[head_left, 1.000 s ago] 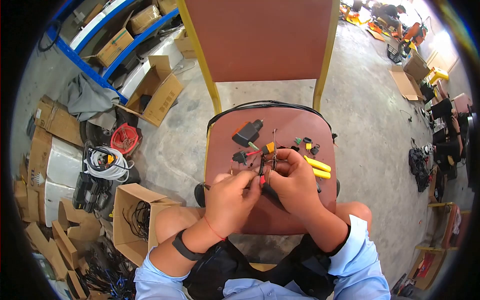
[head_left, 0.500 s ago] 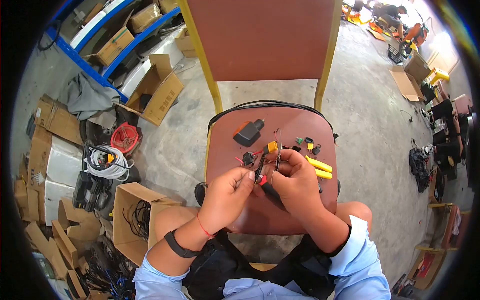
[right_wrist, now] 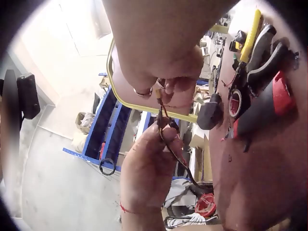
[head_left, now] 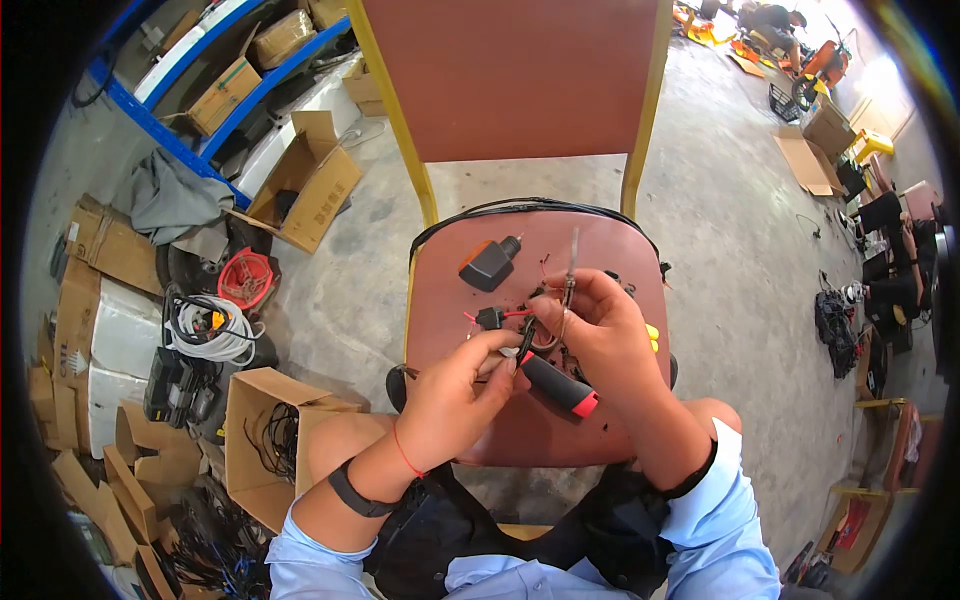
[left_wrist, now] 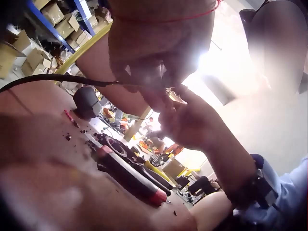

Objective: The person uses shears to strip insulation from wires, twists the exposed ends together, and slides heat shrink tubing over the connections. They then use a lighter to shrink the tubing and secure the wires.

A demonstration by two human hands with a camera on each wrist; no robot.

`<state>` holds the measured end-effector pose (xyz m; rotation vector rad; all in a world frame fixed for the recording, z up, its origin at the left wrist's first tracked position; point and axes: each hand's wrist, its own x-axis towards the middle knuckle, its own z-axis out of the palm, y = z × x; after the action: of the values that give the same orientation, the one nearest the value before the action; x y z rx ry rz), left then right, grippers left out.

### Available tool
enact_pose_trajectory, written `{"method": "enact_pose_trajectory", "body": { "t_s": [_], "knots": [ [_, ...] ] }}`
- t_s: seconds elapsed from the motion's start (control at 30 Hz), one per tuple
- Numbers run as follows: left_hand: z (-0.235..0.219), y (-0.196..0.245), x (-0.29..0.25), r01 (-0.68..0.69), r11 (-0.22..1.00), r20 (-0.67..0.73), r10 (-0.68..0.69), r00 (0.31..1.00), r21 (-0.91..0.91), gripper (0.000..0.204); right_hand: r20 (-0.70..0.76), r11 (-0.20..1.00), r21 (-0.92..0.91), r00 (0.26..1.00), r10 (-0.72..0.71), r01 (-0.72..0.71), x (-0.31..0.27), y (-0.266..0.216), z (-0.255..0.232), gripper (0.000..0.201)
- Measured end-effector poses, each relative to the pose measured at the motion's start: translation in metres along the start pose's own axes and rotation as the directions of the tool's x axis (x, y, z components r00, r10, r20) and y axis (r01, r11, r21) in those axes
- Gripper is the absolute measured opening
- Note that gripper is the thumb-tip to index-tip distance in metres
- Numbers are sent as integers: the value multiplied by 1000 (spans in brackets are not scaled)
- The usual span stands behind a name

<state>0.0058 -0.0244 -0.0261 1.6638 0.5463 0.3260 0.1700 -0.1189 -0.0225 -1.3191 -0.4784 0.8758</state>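
My left hand pinches a thin black cable between thumb and fingers; reddish and dark wires show at its upper end. A small brass-coloured tip stands at that end, right at the right fingertips. My right hand holds a slim metal tool that points up past its fingers; its kind cannot be made out. Below the hands, a black-and-red handle lies on the brown chair seat. A black lamp-like piece with an orange side lies farther back.
A dark ring, grey-handled pliers and a yellow handle lie on the seat, with small connector bits. A coiled black cable runs along the seat's back. Cardboard boxes and blue shelving stand at left.
My right hand has shifted up and right with the slim metal tool, away from the left hand. The black-and-red handle shows more fully, while the yellow connector is hidden.
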Motion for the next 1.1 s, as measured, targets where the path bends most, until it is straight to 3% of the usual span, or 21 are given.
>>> {"method": "enact_pose_trajectory", "body": {
  "t_s": [0.1, 0.17, 0.27, 0.37, 0.47, 0.57, 0.67, 0.8, 0.97, 1.1],
  "knots": [
    [2, -2, -2, -39, 998, 4, 39, 999, 46, 28, 44, 997, -45, 997, 70, -68, 1, -6, -4, 33],
    [5, 9, -6, -62, 995, -30, 65, 997, 80, 25, 61, 999, -25, 997, 38, -37, -1, -5, -3, 32],
    [5, 20, -8, -74, 945, -55, 96, 994, 320, 21, 99, 999, -19, 994, -39, 41, -10, -3, 5, 30],
    [2, 23, -6, -110, 941, -88, 145, 985, 321, 21, 128, 997, -17, 989, -72, 75, -12, -5, 7, 28],
    [-7, 20, -5, -19, 972, -25, 25, 999, 235, 23, 155, 999, 11, 986, -54, 53, -9, -5, 4, 27],
    [-12, 24, -3, 71, 997, 92, -69, 993, -22, 26, 184, 996, 94, 983, -8, -10, -6, -3, 2, 29],
    [-13, 22, 0, 188, 933, 181, -137, 974, -307, 26, 213, 980, 181, 976, 43, -83, -3, -2, -1, 30],
    [-15, 23, -1, 205, 917, 226, -131, 965, -343, 29, 252, 955, 255, 964, 83, -149, -2, -2, -3, 31],
    [-12, 27, -2, 210, 904, 221, -134, 966, -371, 28, 250, 954, 271, 966, 60, -130, -3, 1, -2, 31],
    [-5, 25, -2, 228, 926, 181, -180, 967, -300, 24, 265, 952, 279, 963, 45, -121, -6, 1, -2, 31]
  ]
}}
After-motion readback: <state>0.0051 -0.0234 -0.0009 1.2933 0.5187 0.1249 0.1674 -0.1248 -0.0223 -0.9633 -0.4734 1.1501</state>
